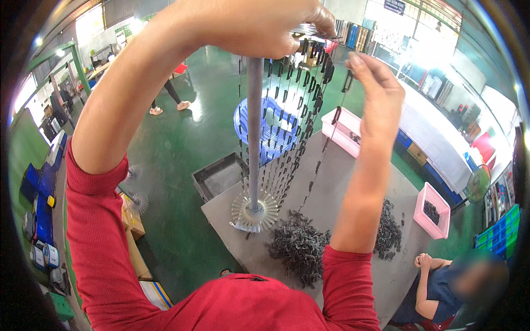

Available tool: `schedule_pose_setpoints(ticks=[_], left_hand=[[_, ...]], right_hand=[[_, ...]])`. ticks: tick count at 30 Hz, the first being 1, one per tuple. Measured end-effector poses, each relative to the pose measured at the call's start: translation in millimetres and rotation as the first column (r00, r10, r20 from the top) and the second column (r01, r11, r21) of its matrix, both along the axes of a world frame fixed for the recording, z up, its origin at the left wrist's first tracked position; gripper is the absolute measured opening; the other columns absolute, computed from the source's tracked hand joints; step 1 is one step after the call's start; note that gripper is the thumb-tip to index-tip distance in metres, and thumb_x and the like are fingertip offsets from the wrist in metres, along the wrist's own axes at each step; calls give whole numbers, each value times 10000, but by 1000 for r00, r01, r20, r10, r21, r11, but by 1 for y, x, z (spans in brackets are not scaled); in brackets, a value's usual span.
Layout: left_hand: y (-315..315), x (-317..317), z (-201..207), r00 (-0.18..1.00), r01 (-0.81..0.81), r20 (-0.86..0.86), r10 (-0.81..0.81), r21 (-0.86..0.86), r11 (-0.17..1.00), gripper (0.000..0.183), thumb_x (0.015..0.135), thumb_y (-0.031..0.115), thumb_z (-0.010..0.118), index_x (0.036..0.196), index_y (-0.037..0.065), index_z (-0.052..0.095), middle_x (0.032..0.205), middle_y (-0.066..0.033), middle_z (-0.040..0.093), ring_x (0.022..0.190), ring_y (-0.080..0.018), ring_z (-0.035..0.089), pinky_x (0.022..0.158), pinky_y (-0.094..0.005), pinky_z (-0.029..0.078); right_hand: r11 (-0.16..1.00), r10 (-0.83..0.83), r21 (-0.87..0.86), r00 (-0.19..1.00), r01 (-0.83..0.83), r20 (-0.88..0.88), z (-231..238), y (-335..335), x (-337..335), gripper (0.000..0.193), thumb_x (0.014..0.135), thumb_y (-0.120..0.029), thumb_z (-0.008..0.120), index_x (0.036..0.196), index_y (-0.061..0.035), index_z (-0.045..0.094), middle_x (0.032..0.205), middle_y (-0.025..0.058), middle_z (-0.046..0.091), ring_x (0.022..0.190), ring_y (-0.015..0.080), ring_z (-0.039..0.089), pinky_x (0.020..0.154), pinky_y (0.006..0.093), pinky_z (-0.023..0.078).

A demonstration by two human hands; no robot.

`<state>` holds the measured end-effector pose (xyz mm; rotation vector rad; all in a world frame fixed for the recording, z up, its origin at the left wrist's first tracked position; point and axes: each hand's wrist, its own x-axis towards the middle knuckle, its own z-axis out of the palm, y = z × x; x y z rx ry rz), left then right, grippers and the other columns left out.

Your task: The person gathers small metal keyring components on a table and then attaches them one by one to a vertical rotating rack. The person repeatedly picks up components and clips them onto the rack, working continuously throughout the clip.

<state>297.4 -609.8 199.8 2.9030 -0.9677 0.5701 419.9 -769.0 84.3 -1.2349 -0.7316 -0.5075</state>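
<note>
A grey upright pole (254, 127) rises from a slotted metal disc (243, 218) on the table. Strands of small black plastic clips (301, 105) hang round it, from the top down to the disc. My left hand (270, 30) is up at the rack's top with its fingers curled over the metal top plate (309, 30). To the right, my right hand (382, 83) pinches the upper end of one slanting strand (337, 116) with black clips on it. That strand runs down towards a large heap of black clips (301, 240) on the table.
A second clip heap (388, 231) lies right on the grey table (326, 193). Two pink baskets (424, 190) (331, 129) hold black pieces. Beyond are a blue plastic stool (241, 118) and a grey tray (212, 179). A person in dark blue (441, 292) sits at the right.
</note>
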Motion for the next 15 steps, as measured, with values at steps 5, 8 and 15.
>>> schedule_pose_setpoints(ticks=[5, 8, 15], left_hand=[[-15, -15, 10, 999, 9, -49, -7, 54, 999, 351, 675, -51, 457, 1003, -93, 572, 857, -246, 627, 806, -344, 612, 771, -412, 492], [-19, -7, 18, 988, -88, -112, 103, 135, 987, 309, 682, -21, 468, 965, -81, 576, 821, -244, 624, 766, -364, 609, 735, -424, 497], [-31, 8, 7, 960, -277, 33, 276, 215, 937, 272, 703, 3, 495, 947, -52, 603, 785, -239, 636, 756, -367, 632, 700, -416, 514]], right_hand=[[986, -152, 73, 987, 148, 57, -3, 21, -4, 166, 794, -129, 711, 905, -6, 720, 783, 61, 700, 740, 91, 595, 725, 253, 458], [975, -209, 100, 974, 200, 91, -4, 28, -3, 168, 794, -124, 703, 892, 13, 708, 756, 80, 690, 704, 117, 593, 710, 270, 459], [965, -257, 75, 965, 253, 52, -1, 32, 0, 131, 818, -91, 675, 869, 29, 687, 731, 66, 666, 680, 132, 583, 682, 286, 454]])
